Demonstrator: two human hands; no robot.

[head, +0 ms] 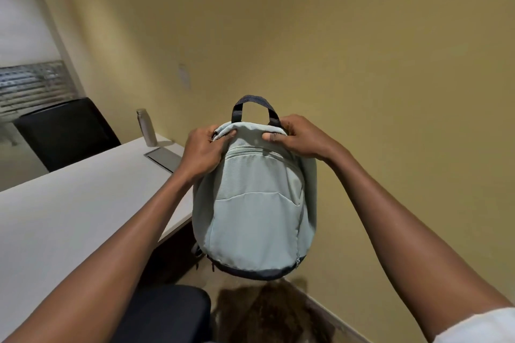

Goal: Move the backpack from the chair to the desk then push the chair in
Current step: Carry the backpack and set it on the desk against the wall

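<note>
Far left: a second black chair behind the white counter; a metal bottle stands near the counter's far end beside a grey recessed panel. Left hand pinches the upper left corner of the pale green backpack. Backpack hangs upright in the air, just right of the counter edge, above the black chair seat. Right hand pinches the upper right corner, beside the dark carry handle.
</note>
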